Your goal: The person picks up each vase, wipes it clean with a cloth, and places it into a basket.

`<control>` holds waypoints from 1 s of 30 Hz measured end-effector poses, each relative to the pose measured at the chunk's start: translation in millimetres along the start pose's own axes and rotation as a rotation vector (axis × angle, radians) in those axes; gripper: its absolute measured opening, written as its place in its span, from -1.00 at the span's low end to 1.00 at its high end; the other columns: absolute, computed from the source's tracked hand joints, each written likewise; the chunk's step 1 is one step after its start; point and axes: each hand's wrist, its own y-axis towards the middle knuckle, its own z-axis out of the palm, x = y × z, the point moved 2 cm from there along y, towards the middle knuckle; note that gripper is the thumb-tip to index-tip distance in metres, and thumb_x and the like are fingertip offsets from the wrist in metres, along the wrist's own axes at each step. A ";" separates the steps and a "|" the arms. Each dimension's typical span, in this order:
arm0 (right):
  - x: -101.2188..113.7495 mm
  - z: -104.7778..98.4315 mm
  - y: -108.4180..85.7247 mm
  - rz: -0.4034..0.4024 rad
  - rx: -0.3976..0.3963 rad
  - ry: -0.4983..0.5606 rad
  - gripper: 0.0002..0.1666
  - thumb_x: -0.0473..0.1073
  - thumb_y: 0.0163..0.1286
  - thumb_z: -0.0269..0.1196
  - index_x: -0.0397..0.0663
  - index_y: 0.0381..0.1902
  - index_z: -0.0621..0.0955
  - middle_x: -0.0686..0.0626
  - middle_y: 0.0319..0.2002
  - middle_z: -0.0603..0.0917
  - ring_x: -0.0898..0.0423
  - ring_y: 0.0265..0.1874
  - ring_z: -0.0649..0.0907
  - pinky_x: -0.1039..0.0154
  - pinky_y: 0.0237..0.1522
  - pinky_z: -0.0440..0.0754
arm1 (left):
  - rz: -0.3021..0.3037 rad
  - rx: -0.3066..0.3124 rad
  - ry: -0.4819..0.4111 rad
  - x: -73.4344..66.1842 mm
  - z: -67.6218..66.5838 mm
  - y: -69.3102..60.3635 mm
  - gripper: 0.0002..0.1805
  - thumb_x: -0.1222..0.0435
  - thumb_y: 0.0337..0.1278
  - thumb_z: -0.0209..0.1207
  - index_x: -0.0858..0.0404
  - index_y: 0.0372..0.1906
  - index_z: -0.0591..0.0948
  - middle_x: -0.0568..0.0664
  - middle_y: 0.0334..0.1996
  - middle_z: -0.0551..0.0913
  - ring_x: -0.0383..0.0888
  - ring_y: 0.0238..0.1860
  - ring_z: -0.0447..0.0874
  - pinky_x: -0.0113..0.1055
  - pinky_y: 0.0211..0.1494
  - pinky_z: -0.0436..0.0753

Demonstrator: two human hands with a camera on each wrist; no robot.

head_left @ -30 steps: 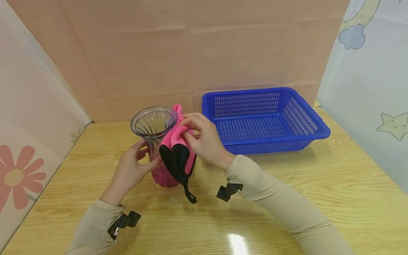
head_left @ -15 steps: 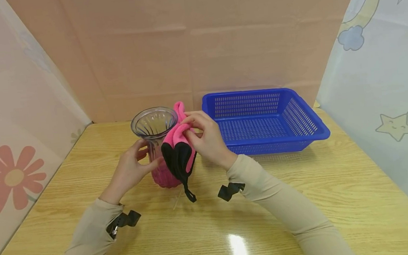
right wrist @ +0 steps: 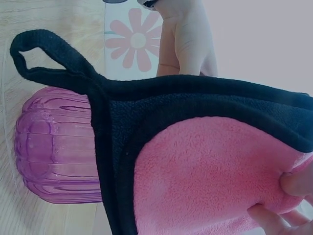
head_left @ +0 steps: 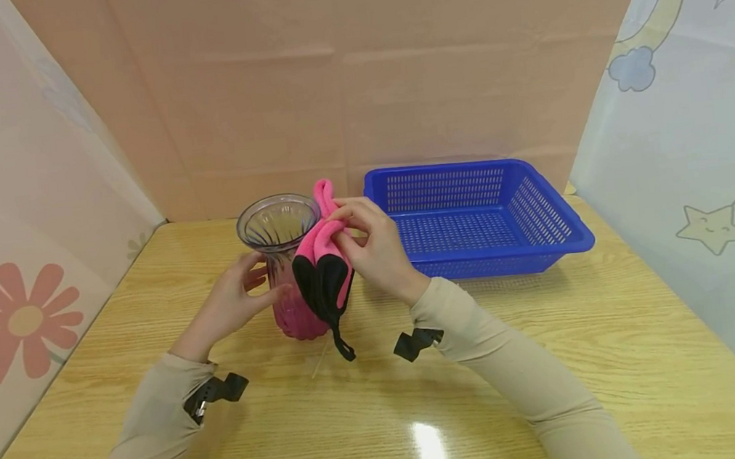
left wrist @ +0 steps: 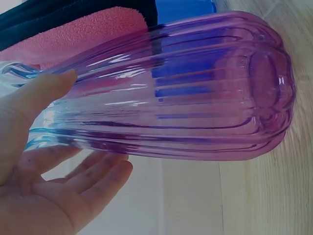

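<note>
A ribbed glass vase (head_left: 294,312), clear at its flared rim and pink-purple toward the base, stands upright on the table. My left hand (head_left: 232,299) holds its side, with the thumb on one side and the fingers on the other, as the left wrist view of the vase (left wrist: 210,93) shows. Between thumb and fingers, my right hand (head_left: 378,247) pinches a bunched pink cloth (head_left: 324,242) with black edging and a hanging loop. The cloth lies against or very close to the vase's right side; contact is hard to tell. Some right fingertips are hidden in its folds.
A blue perforated plastic basket (head_left: 476,267) stands at the back right, just beyond my right hand. Peach sheeting (head_left: 344,115) closes off the back of the wooden table (head_left: 333,436); printed walls flank both sides. A thin pale stick-like thing (head_left: 318,361) lies before the vase.
The cloth and my right hand have shifted slightly up and to the right. My left wrist has moved a little to the left, while its hand stays on the vase.
</note>
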 end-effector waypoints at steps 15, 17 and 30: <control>-1.2 1.0 -0.8 -0.001 0.000 0.023 -0.86 -0.45 0.23 0.17 -0.32 -0.23 0.59 -0.21 0.08 0.50 -0.09 -0.10 0.69 0.31 -0.17 0.70 | -0.004 0.002 -0.011 5.0 -3.5 1.1 -0.25 0.24 0.05 0.29 0.22 0.35 0.23 0.29 0.11 0.48 0.33 0.21 0.42 0.11 0.21 0.48; -2.5 2.0 -1.1 0.000 0.002 0.022 -0.85 -0.45 0.22 0.17 -0.32 -0.23 0.59 -0.21 0.08 0.50 -0.09 -0.11 0.69 0.31 -0.17 0.70 | -0.023 -0.004 -0.017 4.6 -3.8 0.7 -0.20 0.23 0.05 0.29 0.20 0.38 0.18 0.30 0.11 0.47 0.33 0.22 0.41 0.13 0.20 0.48; -11.0 11.9 -6.7 -0.009 0.033 -0.036 -0.86 -0.45 0.21 0.18 -0.31 -0.25 0.59 -0.25 0.04 0.51 -0.10 -0.11 0.68 0.27 -0.20 0.72 | -0.027 -0.048 -0.022 2.9 -3.0 0.6 -0.30 0.22 0.01 0.32 0.34 0.24 0.28 0.31 0.07 0.54 0.23 0.18 0.49 0.09 0.28 0.45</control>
